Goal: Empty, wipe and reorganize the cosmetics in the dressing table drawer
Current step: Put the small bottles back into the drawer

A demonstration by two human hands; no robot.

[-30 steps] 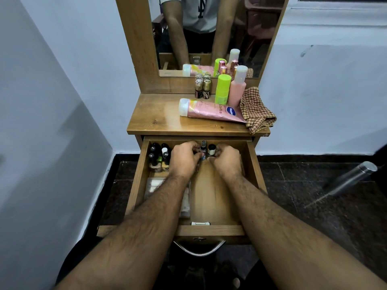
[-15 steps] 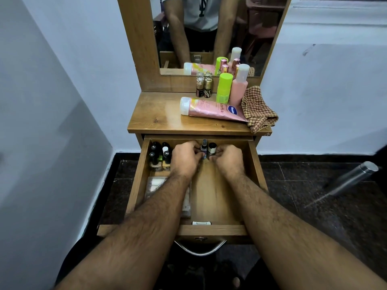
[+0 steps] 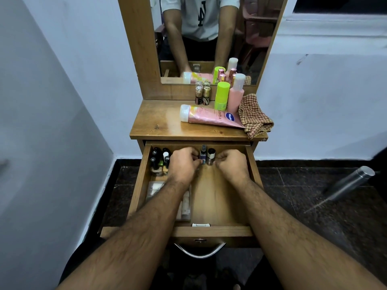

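The wooden drawer [image 3: 213,231] of the dressing table is pulled open. At its back middle stand a small purple bottle [image 3: 202,156] and a brown bottle with a black cap [image 3: 211,156]. My left hand [image 3: 184,164] pinches the purple bottle low down with curled fingers. My right hand [image 3: 230,163] has its curled fingertips on the brown bottle. Several nail polish bottles [image 3: 159,161] stand in the back left corner. A clear plastic packet [image 3: 186,206] lies along the left side, partly under my left forearm.
On the tabletop lie a pink tube [image 3: 209,117], a green bottle [image 3: 221,95], a pink bottle [image 3: 236,97], two small gold bottles [image 3: 202,94] and a checked cloth [image 3: 254,118], in front of the mirror [image 3: 209,38]. A steel flask [image 3: 349,183] lies on the dark floor at right.
Both hands have stayed at the two small bottles, edging slightly toward the back of the drawer. Nothing else has moved.
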